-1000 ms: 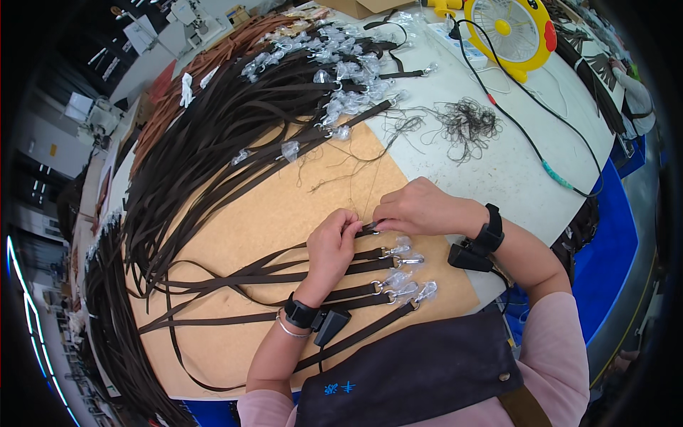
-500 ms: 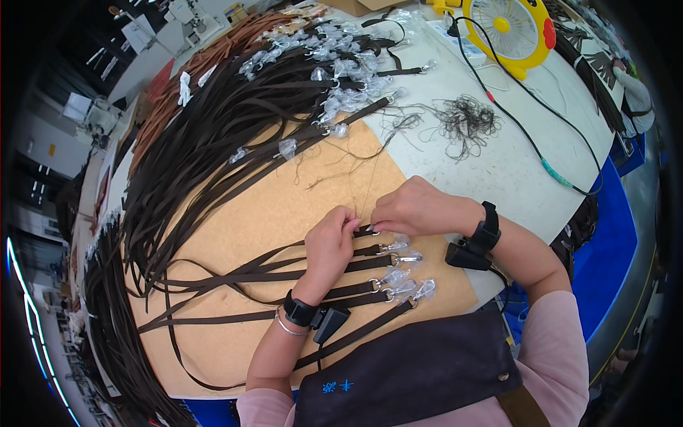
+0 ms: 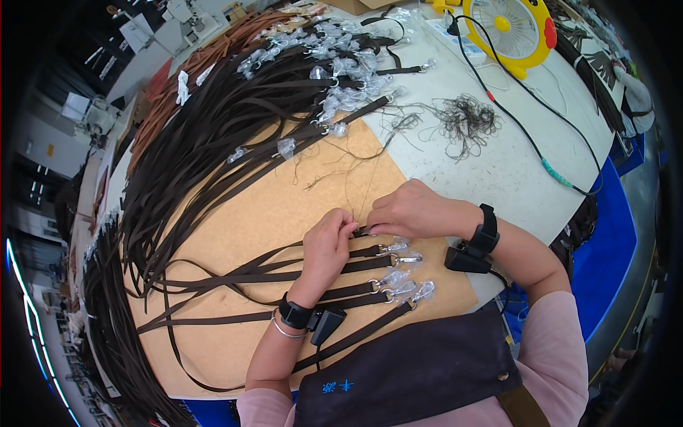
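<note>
Keeping the dark brown strap [image 3: 361, 232] steady and the fine thread [image 3: 367, 191] untangled would help: the left hand [image 3: 327, 243] pinches the strap close to its end, the right hand [image 3: 413, 210], fingertips drawn together, seems to nip the tip, over the tan sheet [image 3: 242, 231] on the counter [image 3: 512, 178]

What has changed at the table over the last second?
Very little: the left hand has edged slightly leftward, though the whole view also shifts a touch. Nothing was visibly taken hold of or let go; it and the right hand stay closed at the strap. The other straps, thread pile and fan stayed put.
</note>
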`<state>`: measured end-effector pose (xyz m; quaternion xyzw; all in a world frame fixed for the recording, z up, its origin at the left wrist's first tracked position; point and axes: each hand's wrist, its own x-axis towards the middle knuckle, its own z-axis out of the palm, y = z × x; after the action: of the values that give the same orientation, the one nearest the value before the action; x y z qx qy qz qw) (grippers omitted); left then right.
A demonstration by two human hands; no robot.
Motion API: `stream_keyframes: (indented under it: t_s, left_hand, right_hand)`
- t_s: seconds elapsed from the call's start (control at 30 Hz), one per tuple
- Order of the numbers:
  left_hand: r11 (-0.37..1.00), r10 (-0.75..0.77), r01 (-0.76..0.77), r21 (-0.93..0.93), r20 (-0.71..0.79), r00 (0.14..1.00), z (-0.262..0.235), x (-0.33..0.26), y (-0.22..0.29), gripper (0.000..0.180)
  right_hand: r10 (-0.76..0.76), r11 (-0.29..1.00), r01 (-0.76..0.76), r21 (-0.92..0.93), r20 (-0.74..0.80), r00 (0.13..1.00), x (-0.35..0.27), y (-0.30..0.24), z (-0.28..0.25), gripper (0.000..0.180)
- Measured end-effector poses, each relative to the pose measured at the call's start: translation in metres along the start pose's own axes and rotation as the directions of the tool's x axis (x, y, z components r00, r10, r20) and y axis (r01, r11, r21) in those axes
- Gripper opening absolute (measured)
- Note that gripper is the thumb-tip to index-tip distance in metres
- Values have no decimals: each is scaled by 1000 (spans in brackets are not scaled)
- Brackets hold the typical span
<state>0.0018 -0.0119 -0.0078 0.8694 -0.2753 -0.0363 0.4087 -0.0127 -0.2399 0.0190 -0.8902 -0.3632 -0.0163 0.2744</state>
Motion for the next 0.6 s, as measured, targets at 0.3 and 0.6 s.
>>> stream_keyframes:
  t_s: [0.3,0.6]
  left_hand:
    - [998,-2,4,-62,28,1000,-1,5,-7,9]
    - [928,55,-86,363,93,994,-48,10,3,46]
  right_hand:
    - [29,999,-29,14,-25,999,-1,13,3,21]
    - [460,880,-378,287,-316,830,-7,54,-14,25]
